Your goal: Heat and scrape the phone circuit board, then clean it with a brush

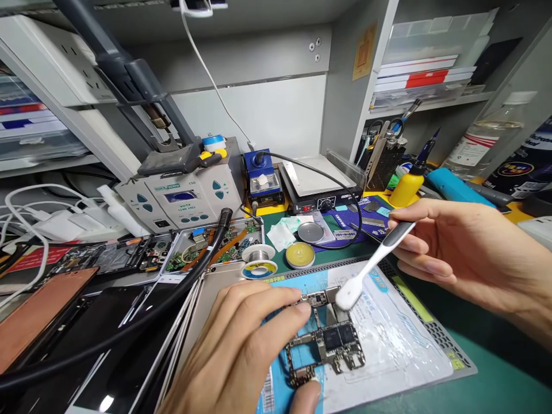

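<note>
A phone circuit board (338,338) with a cut-out frame shape lies on a blue and white plastic package (388,345). My left hand (245,351) grips the board's left side, fingers at its upper edge and the thumb at its lower edge. A white and grey toothbrush (375,261) is pinched by its handle in my right hand (457,253). Its head points down and left, over the board's upper right corner. Whether the bristles touch the board cannot be seen. My left fingers hide part of the board.
Behind the board stand a solder spool (259,261), an open tin of yellow paste (300,255) and its lid (310,232). A thick black hose (172,310) crosses phones at left. A grey soldering station (185,195), a hot plate (319,175) and a yellow bottle (407,185) line the back.
</note>
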Motion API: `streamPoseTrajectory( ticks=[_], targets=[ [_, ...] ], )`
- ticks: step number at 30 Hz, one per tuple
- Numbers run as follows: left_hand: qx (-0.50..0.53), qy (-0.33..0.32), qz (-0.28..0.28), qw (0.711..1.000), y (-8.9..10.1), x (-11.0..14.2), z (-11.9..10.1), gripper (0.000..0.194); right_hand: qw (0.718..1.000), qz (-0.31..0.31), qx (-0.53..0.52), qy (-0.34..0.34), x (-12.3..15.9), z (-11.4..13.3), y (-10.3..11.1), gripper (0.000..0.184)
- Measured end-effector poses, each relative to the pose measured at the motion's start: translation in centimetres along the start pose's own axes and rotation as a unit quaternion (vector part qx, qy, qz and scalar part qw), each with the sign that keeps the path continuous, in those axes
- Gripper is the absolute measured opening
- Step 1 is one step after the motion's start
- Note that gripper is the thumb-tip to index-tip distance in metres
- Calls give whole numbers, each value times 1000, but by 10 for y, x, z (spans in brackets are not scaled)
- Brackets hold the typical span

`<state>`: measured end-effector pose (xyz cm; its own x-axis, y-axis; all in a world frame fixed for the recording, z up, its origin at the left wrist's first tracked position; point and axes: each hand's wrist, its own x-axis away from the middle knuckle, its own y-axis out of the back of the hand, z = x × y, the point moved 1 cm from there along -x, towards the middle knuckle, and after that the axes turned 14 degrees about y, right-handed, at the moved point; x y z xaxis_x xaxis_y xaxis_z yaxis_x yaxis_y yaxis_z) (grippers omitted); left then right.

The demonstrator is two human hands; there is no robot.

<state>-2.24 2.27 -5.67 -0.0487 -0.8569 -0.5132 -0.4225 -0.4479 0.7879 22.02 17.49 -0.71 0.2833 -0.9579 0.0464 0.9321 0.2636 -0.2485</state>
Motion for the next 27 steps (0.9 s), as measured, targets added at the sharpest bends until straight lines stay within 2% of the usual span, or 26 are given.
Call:
streamPoseTrajectory(
  ticks=[10, 27],
  targets=[
    [39, -59, -45, 997, -3, 1, 1, 57, 1000, 10, -15, 13, 3, 2, 2, 29],
    [19, -38, -46, 998, 0, 0, -5, 50, 999, 23, -28, 15, 4, 3, -2, 28]
  ],
)
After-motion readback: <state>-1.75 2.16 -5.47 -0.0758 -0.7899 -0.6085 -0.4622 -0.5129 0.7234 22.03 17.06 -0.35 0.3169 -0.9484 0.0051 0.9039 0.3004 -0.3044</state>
